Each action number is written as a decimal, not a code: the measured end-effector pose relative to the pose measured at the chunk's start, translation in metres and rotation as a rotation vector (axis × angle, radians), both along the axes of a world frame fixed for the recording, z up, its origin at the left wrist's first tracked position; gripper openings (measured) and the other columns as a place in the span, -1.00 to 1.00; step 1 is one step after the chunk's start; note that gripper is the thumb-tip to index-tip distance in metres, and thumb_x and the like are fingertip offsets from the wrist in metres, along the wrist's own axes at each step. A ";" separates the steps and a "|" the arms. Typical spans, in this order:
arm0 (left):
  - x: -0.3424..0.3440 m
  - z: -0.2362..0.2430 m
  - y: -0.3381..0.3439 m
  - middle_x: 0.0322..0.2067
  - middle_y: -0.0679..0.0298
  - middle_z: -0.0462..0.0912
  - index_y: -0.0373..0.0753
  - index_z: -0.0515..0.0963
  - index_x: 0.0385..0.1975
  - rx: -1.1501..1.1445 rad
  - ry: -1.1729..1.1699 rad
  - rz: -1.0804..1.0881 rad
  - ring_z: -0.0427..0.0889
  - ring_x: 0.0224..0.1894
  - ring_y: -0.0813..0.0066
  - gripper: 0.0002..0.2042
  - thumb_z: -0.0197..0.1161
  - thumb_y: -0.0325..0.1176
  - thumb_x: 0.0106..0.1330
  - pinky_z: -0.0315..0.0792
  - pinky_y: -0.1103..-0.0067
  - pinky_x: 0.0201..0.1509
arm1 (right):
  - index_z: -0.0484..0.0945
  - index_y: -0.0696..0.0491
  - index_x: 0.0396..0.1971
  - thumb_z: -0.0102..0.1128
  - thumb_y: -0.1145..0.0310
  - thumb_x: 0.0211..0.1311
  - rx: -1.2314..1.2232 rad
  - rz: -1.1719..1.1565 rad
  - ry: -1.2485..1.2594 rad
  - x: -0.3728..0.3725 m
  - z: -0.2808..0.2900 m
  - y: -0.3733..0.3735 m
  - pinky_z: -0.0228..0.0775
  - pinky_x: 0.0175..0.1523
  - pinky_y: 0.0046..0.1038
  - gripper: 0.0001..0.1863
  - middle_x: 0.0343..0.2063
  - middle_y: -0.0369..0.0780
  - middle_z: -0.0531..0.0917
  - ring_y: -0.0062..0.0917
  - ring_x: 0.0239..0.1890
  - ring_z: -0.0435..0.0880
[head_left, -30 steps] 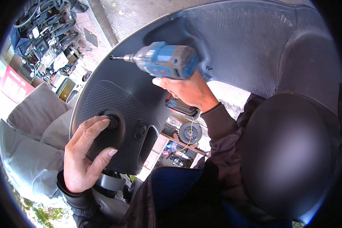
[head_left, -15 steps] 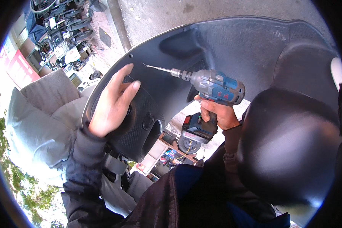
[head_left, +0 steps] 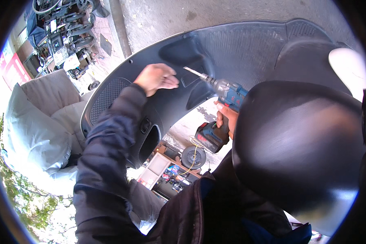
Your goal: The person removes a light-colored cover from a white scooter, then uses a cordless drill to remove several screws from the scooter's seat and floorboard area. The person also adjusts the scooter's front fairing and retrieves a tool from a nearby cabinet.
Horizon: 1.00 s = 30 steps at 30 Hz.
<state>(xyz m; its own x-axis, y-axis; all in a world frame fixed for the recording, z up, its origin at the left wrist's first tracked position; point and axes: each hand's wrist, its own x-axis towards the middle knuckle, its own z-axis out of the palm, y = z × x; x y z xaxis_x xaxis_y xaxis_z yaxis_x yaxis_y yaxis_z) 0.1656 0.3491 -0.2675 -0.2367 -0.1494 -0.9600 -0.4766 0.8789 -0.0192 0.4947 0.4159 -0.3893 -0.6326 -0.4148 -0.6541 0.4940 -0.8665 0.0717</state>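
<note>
My right hand, partly covered by the black seat, is closed round the grip of a blue and grey cordless drill. Its long bit points up and left over the dark scooter leg shield, and a battery pack sits at the grip's base. Just left of the bit's tip is my left hand, apart from it, above the panel's inner face. Motion smears its bent fingers, and I cannot make out whether anything is between them.
The rounded black seat fills the right side. A padded grey cover hangs at the left, with parked two-wheelers beyond. Below the panel are a small wheel and a parts tray beside assorted small items.
My left hand has moved right across the panel, its spread fingers now drawn in. The drill has shifted right, its bit tilting more, partly behind the seat. The whole view has shifted a little.
</note>
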 end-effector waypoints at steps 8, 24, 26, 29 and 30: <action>0.107 -0.109 -0.040 0.15 -0.26 0.58 -0.51 0.28 0.41 0.037 0.074 0.349 0.70 0.16 -0.09 -0.57 -0.13 -0.51 0.61 0.64 0.25 0.28 | 0.66 0.22 -0.11 0.35 0.37 0.39 0.419 -0.244 -0.197 -0.003 -0.003 -0.009 0.33 -0.48 -0.47 -0.77 -0.58 -0.25 0.55 -0.54 -0.64 0.46; 0.100 -0.151 -0.049 0.27 -0.15 0.46 -0.45 0.46 0.25 0.276 1.149 -0.397 0.46 0.36 -0.08 -0.54 0.12 -0.59 0.32 0.32 0.21 0.47 | 0.65 0.14 -0.07 0.38 0.13 0.39 0.252 -0.288 -0.367 -0.090 -0.015 0.002 0.36 -0.37 -0.51 -0.63 -0.53 -0.32 0.54 -0.62 -0.54 0.51; 0.057 -0.172 -0.021 0.28 -0.25 0.43 -0.47 0.47 0.22 0.195 1.195 -0.567 0.38 0.39 -0.23 -0.53 0.18 -0.53 0.27 0.27 0.12 0.49 | 0.65 0.14 -0.07 0.36 0.09 0.40 0.178 -0.265 -0.377 -0.100 -0.021 0.009 0.36 -0.37 -0.51 -0.61 -0.52 -0.33 0.54 -0.63 -0.54 0.50; -0.012 -0.175 -0.005 0.34 -0.06 0.45 -0.32 0.50 0.24 -0.280 0.861 -1.257 0.30 0.50 -0.01 -0.38 0.39 -0.21 0.16 0.18 0.17 0.54 | 0.65 0.16 -0.08 0.38 0.08 0.37 0.194 -0.266 -0.348 -0.113 -0.028 0.014 0.35 -0.41 -0.52 -0.58 -0.56 -0.33 0.55 -0.63 -0.56 0.51; -0.032 -0.170 -0.006 0.29 0.00 0.52 -0.26 0.50 0.21 -0.396 0.800 -1.413 0.37 0.46 0.02 -0.37 0.47 -0.05 0.20 0.28 0.12 0.47 | 0.64 0.17 -0.09 0.39 0.09 0.36 0.192 -0.281 -0.335 -0.115 -0.030 0.015 0.35 -0.42 -0.52 -0.59 -0.57 -0.33 0.56 -0.62 -0.57 0.52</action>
